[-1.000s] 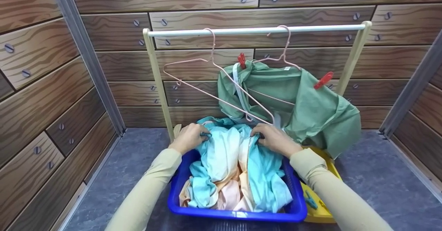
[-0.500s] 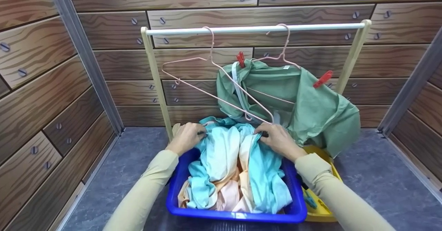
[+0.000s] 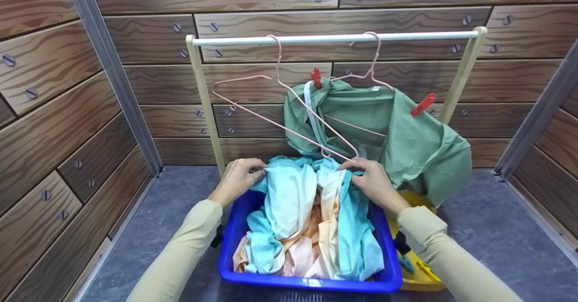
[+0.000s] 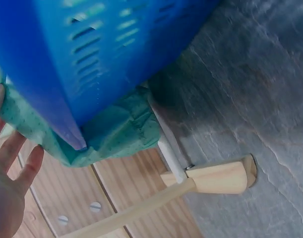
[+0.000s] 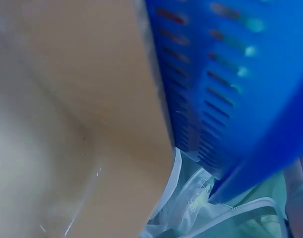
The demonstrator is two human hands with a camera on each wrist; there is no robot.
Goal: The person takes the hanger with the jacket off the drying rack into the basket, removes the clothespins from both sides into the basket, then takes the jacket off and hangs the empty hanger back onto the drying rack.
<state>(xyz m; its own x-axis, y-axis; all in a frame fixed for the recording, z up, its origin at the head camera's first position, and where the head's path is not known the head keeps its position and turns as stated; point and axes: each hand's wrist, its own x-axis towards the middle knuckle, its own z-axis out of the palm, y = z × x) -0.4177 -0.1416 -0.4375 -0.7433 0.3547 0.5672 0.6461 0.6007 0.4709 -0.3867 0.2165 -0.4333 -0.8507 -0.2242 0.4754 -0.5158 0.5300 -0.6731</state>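
In the head view a light turquoise garment (image 3: 291, 202) lies bunched over a blue plastic basket (image 3: 311, 283), with peach and pale pink cloth (image 3: 299, 257) among its folds. At the garment's upper left, my left hand (image 3: 237, 179) pinches its edge between thumb and fingers. My right hand (image 3: 375, 183) pinches the upper right edge, just below the low end of a bare pink hanger (image 3: 293, 95). The left wrist view catches the left hand's fingers (image 4: 30, 168) beside the cloth hanging over the basket's rim. Only a sliver of the right hand (image 5: 299, 193) shows in the right wrist view.
Behind stands a rack with a white rail (image 3: 325, 39) and wooden legs. A green garment (image 3: 420, 144) hangs from a second pink hanger (image 3: 374, 60), with red clothespins (image 3: 423, 104) on it. Right of the basket, a yellow tray (image 3: 420, 286) holds clothespins (image 3: 427, 270).
My hands have moved slightly apart, the right one to the right and the left one to the left. The garment's top edge is spread wider, and more peach cloth shows between the turquoise folds.
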